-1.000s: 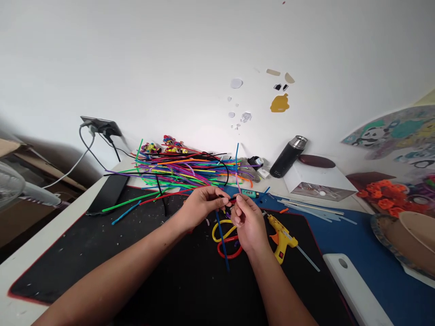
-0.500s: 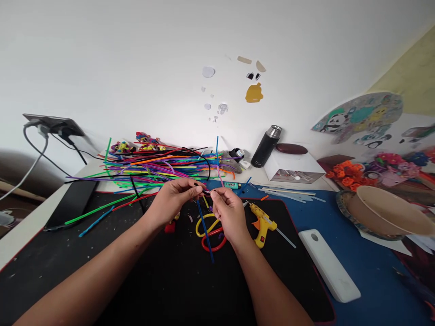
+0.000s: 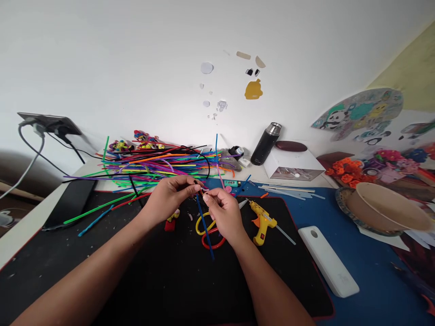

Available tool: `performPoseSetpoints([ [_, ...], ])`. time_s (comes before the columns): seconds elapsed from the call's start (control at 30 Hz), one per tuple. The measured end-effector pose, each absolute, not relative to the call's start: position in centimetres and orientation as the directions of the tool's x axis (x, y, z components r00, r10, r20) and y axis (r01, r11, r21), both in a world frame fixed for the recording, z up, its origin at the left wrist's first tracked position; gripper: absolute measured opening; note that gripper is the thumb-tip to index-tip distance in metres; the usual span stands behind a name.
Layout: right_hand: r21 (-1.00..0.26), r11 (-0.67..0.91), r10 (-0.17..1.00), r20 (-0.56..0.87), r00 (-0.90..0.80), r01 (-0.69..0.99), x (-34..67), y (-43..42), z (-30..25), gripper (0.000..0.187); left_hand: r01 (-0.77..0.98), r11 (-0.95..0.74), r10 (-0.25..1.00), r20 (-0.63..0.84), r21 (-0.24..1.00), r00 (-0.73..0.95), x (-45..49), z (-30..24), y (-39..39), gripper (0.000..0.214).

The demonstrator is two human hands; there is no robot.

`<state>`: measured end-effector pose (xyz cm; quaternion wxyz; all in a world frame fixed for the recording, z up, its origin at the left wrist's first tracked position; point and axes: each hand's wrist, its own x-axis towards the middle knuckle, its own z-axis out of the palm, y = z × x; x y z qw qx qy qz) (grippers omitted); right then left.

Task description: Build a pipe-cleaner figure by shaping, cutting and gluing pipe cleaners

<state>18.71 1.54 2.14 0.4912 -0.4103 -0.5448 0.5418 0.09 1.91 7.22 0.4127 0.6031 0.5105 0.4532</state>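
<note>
My left hand (image 3: pixel 171 194) and my right hand (image 3: pixel 222 208) meet over the far part of the black mat. Both pinch a short dark pipe cleaner (image 3: pixel 201 190), mostly covered by the fingertips. Just below them a blue pipe cleaner (image 3: pixel 205 222) runs across scissors with one yellow and one red handle loop (image 3: pixel 213 247). Whether its upper end touches my fingers I cannot tell. A small red block with yellow bits on top (image 3: pixel 170 225) stands left of the scissors. Right of my right hand lies a yellow glue gun (image 3: pixel 263 222) with a glue stick in its back.
Many coloured pipe cleaners (image 3: pixel 156 165) are heaped along the wall. Farther right are a black thermos (image 3: pixel 265 147), a white box (image 3: pixel 288 165), loose glue sticks (image 3: pixel 288 191), a white power bank (image 3: pixel 328 262) and a beige bowl (image 3: pixel 390 208). A black phone (image 3: pixel 73 203) lies left.
My right hand's fingertips have shifted slightly left, closer to the left hand's. Less of the dark pipe cleaner shows between them. The view has tilted a little.
</note>
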Motion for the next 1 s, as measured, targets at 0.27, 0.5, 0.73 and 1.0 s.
performPoseSetpoints([
  [0.27, -0.987, 0.155, 0.962, 0.141, -0.235, 0.043, 18.7, 1.2, 2.3, 0.023, 0.384, -0.255, 0.967, 0.234, 0.887, 0.100, -0.1, 7.5, 1.5, 0.027],
  [0.5, -0.969, 0.217, 0.946, 0.178, -0.271, 0.120, 18.6, 1.1, 2.7, 0.018, 0.433, -0.319, 0.948, 0.278, 0.843, 0.157, 0.1, 7.4, 1.4, 0.020],
  [0.73, -0.971, 0.208, 0.945, 0.170, -0.280, 0.114, 18.6, 1.0, 2.5, 0.019, 0.417, -0.259, 0.966, 0.226, 0.871, 0.129, -0.1, 7.0, 1.6, 0.024],
  [1.0, -0.989, 0.147, 0.964, 0.135, -0.227, 0.035, 18.4, 1.1, 2.4, 0.022, 0.469, -0.218, 0.968, 0.128, 0.856, 0.216, -1.1, 7.4, 1.8, 0.023],
])
